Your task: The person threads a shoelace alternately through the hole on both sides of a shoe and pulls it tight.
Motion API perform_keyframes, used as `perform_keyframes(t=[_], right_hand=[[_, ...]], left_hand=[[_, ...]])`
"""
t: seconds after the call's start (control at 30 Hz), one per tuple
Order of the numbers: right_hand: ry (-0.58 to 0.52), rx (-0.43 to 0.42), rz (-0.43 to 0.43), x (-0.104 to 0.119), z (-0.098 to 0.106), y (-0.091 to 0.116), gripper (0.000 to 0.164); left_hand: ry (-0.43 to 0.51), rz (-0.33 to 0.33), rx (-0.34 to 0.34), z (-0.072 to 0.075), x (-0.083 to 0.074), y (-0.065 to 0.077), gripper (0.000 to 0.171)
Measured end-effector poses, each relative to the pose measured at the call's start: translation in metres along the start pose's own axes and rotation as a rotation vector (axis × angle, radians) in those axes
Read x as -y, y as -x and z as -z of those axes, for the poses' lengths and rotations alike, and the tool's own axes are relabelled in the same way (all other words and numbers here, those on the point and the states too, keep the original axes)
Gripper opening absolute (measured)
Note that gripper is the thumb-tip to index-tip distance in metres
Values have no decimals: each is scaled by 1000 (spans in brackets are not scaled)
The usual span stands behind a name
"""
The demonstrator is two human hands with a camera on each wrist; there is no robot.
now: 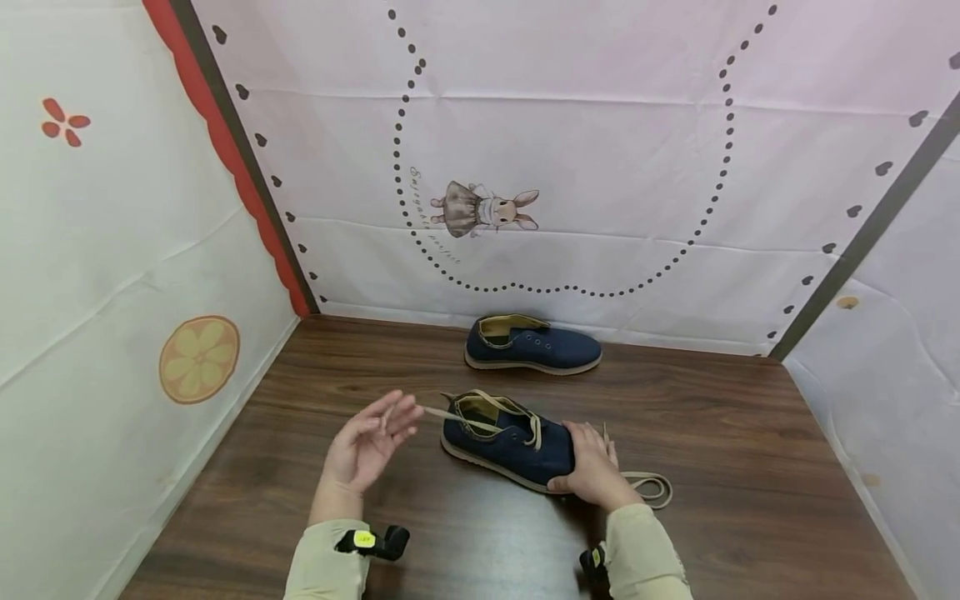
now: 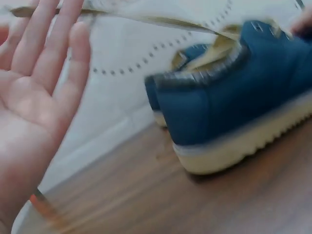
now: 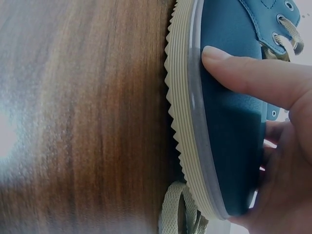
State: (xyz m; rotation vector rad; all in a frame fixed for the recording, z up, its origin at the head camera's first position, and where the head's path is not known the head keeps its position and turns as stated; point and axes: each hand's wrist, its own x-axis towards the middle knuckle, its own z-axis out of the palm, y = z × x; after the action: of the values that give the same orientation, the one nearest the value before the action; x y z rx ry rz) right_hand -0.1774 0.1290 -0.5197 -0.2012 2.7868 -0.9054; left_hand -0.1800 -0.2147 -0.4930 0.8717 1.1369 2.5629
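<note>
A navy lace-up shoe [image 1: 510, 450] with a cream sole lies on the wooden surface, toe to the right. My right hand [image 1: 592, 467] grips its toe; in the right wrist view the thumb [image 3: 234, 70] presses the near side and the other fingers are partly hidden behind the shoe. A beige shoelace [image 1: 457, 417] stretches from the shoe's eyelets to my left hand [image 1: 367, 442]. That hand is raised left of the heel, palm showing and fingers nearly straight. In the left wrist view the lace [image 2: 165, 20] passes across the fingers, its end sticking out beyond them.
A second navy shoe [image 1: 558, 348], with no lace in its visible eyelets, stands behind against the printed white cloth wall [image 1: 600, 183]. A looped beige lace [image 1: 656, 490] lies by the gripped shoe's toe. Cloth walls also border the left and right sides.
</note>
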Motion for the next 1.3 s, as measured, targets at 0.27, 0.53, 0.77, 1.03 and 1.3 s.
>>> perform_keyframes(t=[0.27, 0.53, 0.77, 1.03, 1.3], right_hand=[[-6, 6, 6, 0, 2, 1, 95], [-270, -7, 118, 18, 21, -10, 71], [-440, -79, 123, 42, 4, -36, 33], [-508, -140, 62, 45, -2, -41, 26], [-520, -114, 45, 46, -3, -39, 27]], left_hand=[[-491, 7, -616, -18, -11, -17, 27], [-824, 40, -635, -46, 20, -50, 24], [-1064, 251, -502, -62, 81, -76, 18], [-1441, 270, -435, -67, 101, -78, 12], [-1446, 312, -470, -71, 103, -80, 14]])
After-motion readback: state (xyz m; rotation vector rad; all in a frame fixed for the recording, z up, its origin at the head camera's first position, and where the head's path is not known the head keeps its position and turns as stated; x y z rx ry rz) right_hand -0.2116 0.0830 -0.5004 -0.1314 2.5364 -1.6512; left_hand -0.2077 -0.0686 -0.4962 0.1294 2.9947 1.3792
